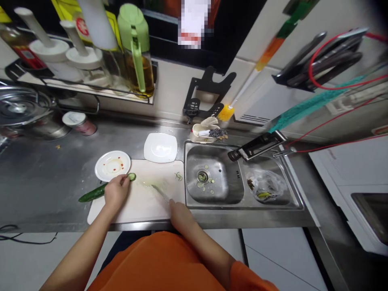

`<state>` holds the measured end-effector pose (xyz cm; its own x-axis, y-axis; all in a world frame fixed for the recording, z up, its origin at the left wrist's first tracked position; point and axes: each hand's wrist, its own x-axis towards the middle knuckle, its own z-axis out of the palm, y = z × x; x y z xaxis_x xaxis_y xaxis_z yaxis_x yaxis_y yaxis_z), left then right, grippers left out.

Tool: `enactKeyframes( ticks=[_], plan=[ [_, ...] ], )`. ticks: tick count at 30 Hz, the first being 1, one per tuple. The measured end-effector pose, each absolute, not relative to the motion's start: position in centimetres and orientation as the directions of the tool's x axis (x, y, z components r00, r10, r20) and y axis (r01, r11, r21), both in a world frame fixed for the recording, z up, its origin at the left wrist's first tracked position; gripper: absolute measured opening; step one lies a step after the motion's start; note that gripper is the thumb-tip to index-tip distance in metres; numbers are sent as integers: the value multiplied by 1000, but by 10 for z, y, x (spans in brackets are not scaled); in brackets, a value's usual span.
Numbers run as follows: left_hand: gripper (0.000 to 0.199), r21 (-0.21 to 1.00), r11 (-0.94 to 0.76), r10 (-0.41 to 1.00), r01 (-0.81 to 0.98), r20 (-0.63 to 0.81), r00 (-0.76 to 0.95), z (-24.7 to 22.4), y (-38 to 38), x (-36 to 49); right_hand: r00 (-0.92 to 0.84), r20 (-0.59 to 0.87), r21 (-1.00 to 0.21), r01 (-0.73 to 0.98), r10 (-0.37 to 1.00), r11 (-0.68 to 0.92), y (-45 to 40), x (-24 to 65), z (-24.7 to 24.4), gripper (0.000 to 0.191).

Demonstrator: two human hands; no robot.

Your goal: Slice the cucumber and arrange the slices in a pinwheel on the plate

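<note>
Well, nearest you, your right hand [181, 216] grips a knife [161, 193], its blade angled in over the wet middle of the cutting board [145, 208]. Your left hand [117, 191] is closed over a green cucumber [93, 193] at the board's left side; the dark end sticks out past the board over the metal surface [57, 200], and a pale cut end [131, 176] shows at your fingertips. Whether that is one length or two pieces, your hand hides.

The cucumber should feel light and firm, crisp enough to snap if bent, and slippery where the flesh is wet. The dry skin of the uncut length looks the surest hold, fingertips tucked back from the cut face.

Beyond it stand a round plate [98, 169] with red specks and a squarish white plate [160, 142]; pale slices lie in the sink [224, 190] to your right.

Farther off, on the shelf, a bottle [26, 50] wears a red label and a yellow packet [65, 9] bears a round red mark; neither can be read. The pink-sided tub [85, 126] shows no legible writing either.
</note>
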<state>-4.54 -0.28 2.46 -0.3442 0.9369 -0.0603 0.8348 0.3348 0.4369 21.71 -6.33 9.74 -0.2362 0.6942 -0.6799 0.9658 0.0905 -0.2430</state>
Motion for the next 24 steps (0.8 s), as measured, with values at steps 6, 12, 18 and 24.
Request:
enactKeyframes(
  ticks=[6,12,18,24],
  plan=[
    [35,548,-84,991,832,131,14,5,-24,-38,-299,-566,-429,902,768,34,-68,223,98,41],
    [32,586,-201,972,785,221,83,-15,-30,-40,-146,-382,-578,808,913,-113,-92,222,101,58],
    [30,618,-262,963,741,216,160,-21,-25,-44,243,-365,-255,902,898,-348,-96,195,77,69],
    [28,620,-293,955,728,220,197,-25,-24,-45,477,-374,-27,851,795,-524,-69,169,57,61]
  ],
)
